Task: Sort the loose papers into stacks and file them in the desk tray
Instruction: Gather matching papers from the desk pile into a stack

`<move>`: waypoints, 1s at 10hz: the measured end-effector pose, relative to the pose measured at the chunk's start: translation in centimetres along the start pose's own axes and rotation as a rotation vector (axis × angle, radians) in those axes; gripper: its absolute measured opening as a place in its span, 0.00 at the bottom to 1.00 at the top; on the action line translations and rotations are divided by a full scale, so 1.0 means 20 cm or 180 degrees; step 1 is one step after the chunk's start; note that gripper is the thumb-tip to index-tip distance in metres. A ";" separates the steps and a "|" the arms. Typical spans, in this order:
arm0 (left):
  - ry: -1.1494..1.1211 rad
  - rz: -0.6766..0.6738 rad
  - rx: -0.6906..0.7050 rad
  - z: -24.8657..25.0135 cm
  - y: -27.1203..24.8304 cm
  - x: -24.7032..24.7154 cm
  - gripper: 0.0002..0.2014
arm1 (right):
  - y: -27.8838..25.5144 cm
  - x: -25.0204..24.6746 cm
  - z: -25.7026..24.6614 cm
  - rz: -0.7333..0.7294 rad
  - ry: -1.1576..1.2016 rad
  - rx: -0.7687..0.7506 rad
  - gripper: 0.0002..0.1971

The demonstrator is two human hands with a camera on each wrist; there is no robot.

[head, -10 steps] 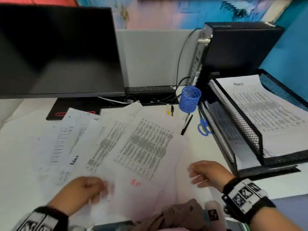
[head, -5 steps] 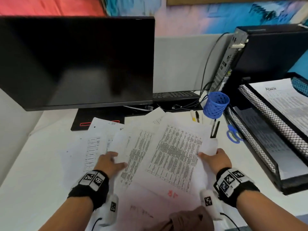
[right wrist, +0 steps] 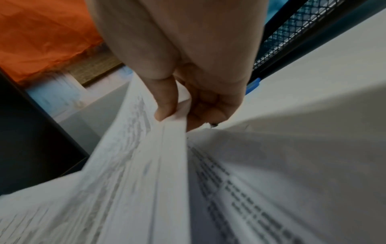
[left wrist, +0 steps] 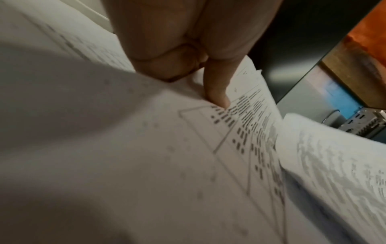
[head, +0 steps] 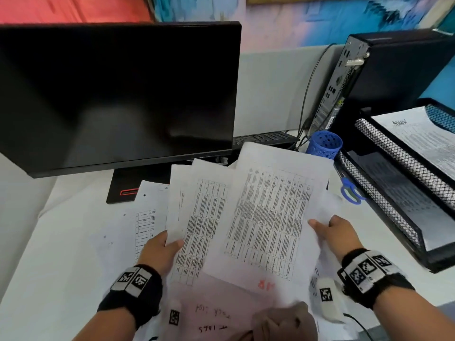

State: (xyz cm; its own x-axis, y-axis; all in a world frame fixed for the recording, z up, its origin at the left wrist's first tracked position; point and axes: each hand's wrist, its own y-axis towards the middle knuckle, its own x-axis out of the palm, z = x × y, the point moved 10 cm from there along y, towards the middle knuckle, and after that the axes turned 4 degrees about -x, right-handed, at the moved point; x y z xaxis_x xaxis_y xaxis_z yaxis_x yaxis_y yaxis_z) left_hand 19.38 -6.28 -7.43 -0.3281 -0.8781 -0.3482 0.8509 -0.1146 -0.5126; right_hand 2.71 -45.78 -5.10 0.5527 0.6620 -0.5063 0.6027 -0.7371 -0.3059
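Note:
A fanned bundle of printed papers [head: 268, 217] is lifted off the white desk between both hands. My left hand [head: 162, 249] grips its left edge, thumb on top of a table-printed sheet [left wrist: 240, 125]. My right hand [head: 337, 232] pinches the right edge, thumb over the sheets [right wrist: 167, 132] and fingers under. More loose sheets [head: 145, 225] lie flat on the desk beneath. The black mesh desk tray [head: 394, 183] stands at the right, with a printed sheet [head: 423, 139] in its upper tier and papers in the lower tier.
A black monitor [head: 118, 94] fills the back left, its stand [head: 128, 185] behind the papers. A blue mesh pen cup [head: 325, 143], blue-handled scissors [head: 350, 193] and a black computer tower [head: 394, 72] sit near the tray. Brown cloth [head: 283, 321] lies at the near edge.
Both hands moved forward onto the spread sheets, took hold of their left and right edges, and lifted the bundle up off the desk. The head view shifted left.

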 end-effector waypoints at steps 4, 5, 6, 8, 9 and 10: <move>-0.0890 -0.0619 -0.0331 -0.02 -0.11 0.13 0.32 | -0.21 0.49 -0.20 -0.1012 0.1169 -0.0075 0.29; -0.1014 -0.0493 -0.0617 -0.07 -0.19 0.14 0.43 | -0.27 0.54 -0.26 -0.1107 0.0916 -0.0332 0.24; -0.0556 -0.0503 -0.0002 0.04 -0.22 0.12 0.30 | -0.29 0.49 -0.38 -0.0937 0.0722 -0.0680 0.22; -0.0859 -0.0574 0.0501 0.17 -0.21 -0.02 0.17 | -0.35 0.50 -0.47 -0.1572 0.0205 -0.1045 0.22; -0.0753 -0.0829 0.0487 0.15 -0.24 -0.02 0.32 | -0.31 0.53 -0.35 -0.1919 -0.0805 -0.1046 0.22; -0.0496 -0.1172 0.0397 0.12 -0.30 0.05 0.20 | -0.12 0.43 -0.23 -0.1680 -0.0254 -0.0619 0.26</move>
State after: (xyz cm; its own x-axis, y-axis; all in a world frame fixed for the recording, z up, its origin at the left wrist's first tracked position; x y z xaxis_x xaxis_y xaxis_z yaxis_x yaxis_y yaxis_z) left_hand 15.02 -7.61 -2.76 -0.5618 -0.8266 -0.0317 0.7346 -0.4810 -0.4785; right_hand 8.61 -37.66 -4.97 0.1070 0.9160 -0.3867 0.8846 -0.2653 -0.3836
